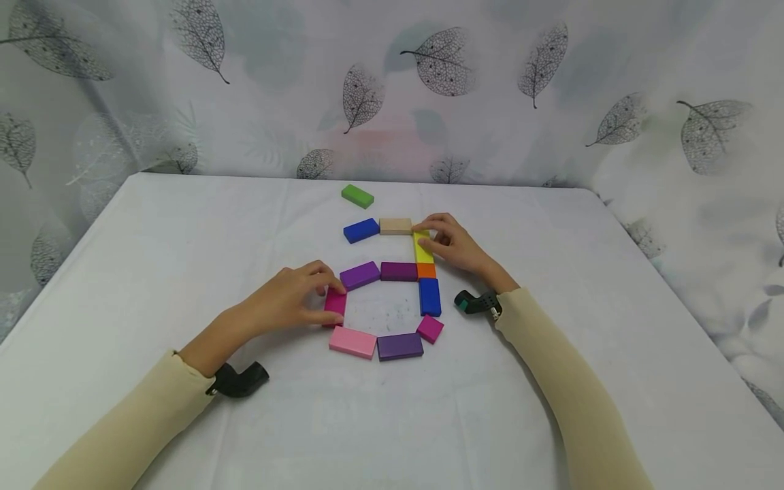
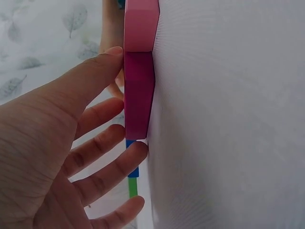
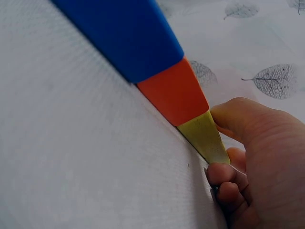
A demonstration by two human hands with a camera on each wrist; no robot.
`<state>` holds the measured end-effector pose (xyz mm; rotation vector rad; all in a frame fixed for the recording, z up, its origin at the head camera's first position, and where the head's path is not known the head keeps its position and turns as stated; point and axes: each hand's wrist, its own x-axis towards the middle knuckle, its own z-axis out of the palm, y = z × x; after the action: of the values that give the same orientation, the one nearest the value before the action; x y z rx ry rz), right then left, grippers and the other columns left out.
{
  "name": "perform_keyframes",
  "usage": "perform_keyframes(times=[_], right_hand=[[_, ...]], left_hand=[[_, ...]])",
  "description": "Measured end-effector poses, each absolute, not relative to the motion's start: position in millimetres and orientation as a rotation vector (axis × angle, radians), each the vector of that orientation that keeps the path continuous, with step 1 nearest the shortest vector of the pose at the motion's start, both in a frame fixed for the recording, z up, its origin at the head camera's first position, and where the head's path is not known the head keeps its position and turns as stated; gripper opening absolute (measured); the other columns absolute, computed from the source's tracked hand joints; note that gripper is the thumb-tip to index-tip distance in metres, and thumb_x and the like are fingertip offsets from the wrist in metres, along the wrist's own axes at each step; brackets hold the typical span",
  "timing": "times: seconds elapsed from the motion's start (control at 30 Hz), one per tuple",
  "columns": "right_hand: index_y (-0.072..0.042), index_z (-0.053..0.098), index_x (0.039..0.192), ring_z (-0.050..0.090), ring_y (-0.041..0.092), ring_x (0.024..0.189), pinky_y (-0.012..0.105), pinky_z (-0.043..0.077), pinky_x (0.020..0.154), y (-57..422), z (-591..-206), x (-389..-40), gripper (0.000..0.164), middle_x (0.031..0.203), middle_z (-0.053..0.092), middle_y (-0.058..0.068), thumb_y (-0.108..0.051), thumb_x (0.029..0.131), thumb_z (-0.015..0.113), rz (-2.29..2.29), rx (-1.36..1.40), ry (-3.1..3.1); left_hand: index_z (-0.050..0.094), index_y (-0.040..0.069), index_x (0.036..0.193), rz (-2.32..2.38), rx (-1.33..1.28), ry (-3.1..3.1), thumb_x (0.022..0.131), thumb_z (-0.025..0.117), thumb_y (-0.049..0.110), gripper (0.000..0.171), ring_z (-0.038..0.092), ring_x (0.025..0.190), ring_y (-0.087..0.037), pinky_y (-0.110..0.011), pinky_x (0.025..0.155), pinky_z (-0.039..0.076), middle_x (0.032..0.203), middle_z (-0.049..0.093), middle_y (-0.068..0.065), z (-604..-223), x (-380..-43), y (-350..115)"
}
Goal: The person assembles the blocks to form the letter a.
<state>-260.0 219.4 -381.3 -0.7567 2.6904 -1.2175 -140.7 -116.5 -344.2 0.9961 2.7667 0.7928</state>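
Observation:
Several coloured blocks lie end to end on the white cloth. My left hand (image 1: pixel 292 294) is at the ring's left side, thumb and fingertips at the two ends of a magenta block (image 2: pixel 139 95). That block meets a pink block (image 1: pixel 352 342) at its near end and a violet block (image 1: pixel 360 275) at its far end. On the other side, my right hand (image 1: pixel 456 243) holds a yellow block (image 1: pixel 423 248), thumb on it and fingers by its far end. An orange block (image 3: pixel 177 91) touches the yellow one, followed by a blue block (image 1: pixel 430 297).
A beige block (image 1: pixel 395 226) and another blue block (image 1: pixel 361 230) lie at the far side, with a green block (image 1: pixel 358 196) beyond them. Dark purple (image 1: pixel 400 346), plum (image 1: pixel 399 271) and small magenta (image 1: pixel 431 329) blocks complete the outline. Leaf-patterned fabric hangs behind the table.

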Motion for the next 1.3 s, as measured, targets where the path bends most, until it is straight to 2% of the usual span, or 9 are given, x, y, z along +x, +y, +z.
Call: perform_keyframes(times=[0.27, 0.6, 0.87, 1.3], right_hand=[[-0.006, 0.062, 0.129, 0.044, 0.022, 0.083, 0.031, 0.039, 0.075, 222, -382, -259, 0.034, 0.135, 0.043, 0.015, -0.015, 0.097, 0.060, -1.235, -0.749, 2.684], [-0.007, 0.062, 0.129, 0.044, 0.022, 0.083, 0.029, 0.039, 0.075, 223, -382, -259, 0.033, 0.135, 0.043, 0.014, -0.016, 0.097, 0.061, -1.219, -0.755, 2.692], [-0.006, 0.062, 0.129, 0.044, 0.022, 0.082, 0.030, 0.039, 0.075, 223, -385, -258, 0.033, 0.136, 0.043, 0.016, -0.015, 0.097, 0.060, -1.222, -0.770, 2.685], [-0.007, 0.062, 0.130, 0.045, 0.023, 0.085, 0.030, 0.040, 0.076, 221, -380, -257, 0.034, 0.137, 0.042, 0.014, -0.016, 0.097, 0.059, -1.219, -0.755, 2.689]], left_hand=[[0.071, 0.015, 0.108, 0.789, 1.042, 2.782, 0.080, 0.080, 0.034, 0.035, 0.059, 0.088, -0.014, -0.030, 0.074, 0.050, 0.107, 0.061, 0.000, -345, -143, -114], [0.071, 0.014, 0.106, 0.903, 1.038, 2.885, 0.087, 0.074, 0.025, 0.022, 0.062, 0.090, -0.017, -0.034, 0.075, 0.049, 0.106, 0.064, 0.000, -346, -150, -112], [0.069, 0.008, 0.108, 1.053, 1.113, 2.929, 0.087, 0.074, 0.015, 0.023, 0.064, 0.089, -0.020, -0.037, 0.073, 0.053, 0.106, 0.067, -0.005, -346, -167, -112], [0.067, 0.007, 0.113, 1.001, 1.010, 2.955, 0.090, 0.071, 0.017, 0.025, 0.063, 0.093, -0.024, -0.039, 0.077, 0.053, 0.109, 0.066, -0.008, -342, -198, -115]])
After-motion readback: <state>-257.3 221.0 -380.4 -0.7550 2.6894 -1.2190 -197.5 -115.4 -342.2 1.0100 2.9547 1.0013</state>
